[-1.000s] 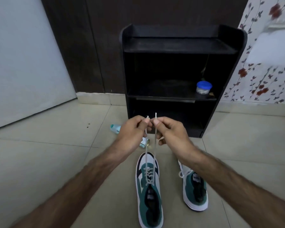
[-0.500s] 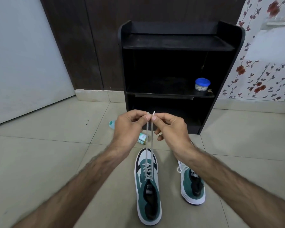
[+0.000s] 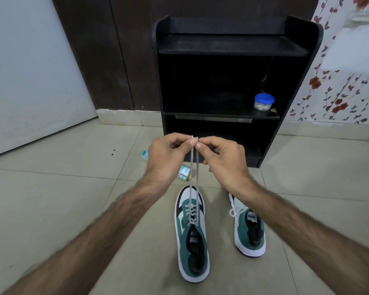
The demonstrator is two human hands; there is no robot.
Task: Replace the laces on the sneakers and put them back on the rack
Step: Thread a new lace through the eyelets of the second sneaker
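My left hand (image 3: 168, 160) and right hand (image 3: 224, 165) each pinch one lace (image 3: 194, 177) end, fingers pressed together; both strands run taut. They rise from the left sneaker (image 3: 192, 237) on the floor (image 3: 62, 199).

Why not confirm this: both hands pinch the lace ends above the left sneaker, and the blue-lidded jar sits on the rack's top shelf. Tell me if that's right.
One thing is wrong: the head view shows the blue-lidded jar on the rack's middle shelf, not the top one. The rest holds: left hand and right hand pinch the lace ends above the left sneaker.
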